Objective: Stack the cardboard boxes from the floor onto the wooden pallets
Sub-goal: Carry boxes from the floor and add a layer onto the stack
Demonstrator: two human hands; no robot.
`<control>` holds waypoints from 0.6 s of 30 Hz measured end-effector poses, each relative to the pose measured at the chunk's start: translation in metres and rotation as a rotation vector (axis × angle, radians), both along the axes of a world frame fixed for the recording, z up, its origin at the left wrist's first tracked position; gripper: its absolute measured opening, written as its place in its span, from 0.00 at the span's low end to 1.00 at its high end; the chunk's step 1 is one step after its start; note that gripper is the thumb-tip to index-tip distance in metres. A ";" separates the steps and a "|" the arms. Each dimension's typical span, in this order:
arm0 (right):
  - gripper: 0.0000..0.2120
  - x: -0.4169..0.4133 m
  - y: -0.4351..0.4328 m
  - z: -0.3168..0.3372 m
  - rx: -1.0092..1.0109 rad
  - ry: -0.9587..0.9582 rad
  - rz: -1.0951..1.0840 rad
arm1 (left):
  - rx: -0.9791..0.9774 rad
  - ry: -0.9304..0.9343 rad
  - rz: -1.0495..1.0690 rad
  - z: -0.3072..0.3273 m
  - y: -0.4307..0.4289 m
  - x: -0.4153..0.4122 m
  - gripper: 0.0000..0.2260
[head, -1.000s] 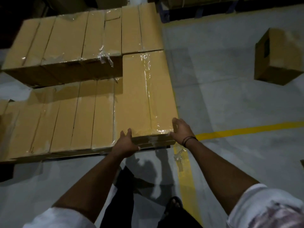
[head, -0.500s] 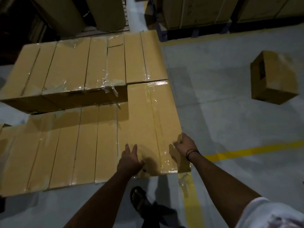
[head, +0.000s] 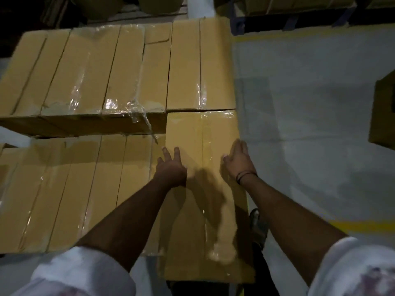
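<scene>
taped box (head: 205, 133) lies flat, long axis running away from the person, far end butted against upper-tier box (head: 201, 67), lower row (head: 85, 189) just to its left. left grip (head: 171, 167) flat on the box top, fingers straight and apart, about mid-length near the left edge. right grip (head: 239, 161) at the right top edge, thumb on top; blurred, cannot tell if fingers wrap the edge. loose box (head: 384, 110) on floor (head: 310, 124), well apart to the right
</scene>
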State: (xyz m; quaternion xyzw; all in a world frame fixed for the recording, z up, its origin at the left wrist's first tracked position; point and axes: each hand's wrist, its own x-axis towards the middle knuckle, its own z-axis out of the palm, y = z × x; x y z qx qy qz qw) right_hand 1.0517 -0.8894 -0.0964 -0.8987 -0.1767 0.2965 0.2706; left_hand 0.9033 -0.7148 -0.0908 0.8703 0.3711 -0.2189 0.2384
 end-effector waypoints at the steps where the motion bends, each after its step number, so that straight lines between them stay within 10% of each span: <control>1: 0.35 0.019 0.009 -0.006 0.020 -0.026 0.008 | 0.012 -0.015 0.034 -0.006 0.005 0.013 0.36; 18: 0.31 0.133 0.100 -0.066 0.178 -0.290 -0.037 | 0.346 -0.369 -0.052 -0.057 0.083 0.099 0.34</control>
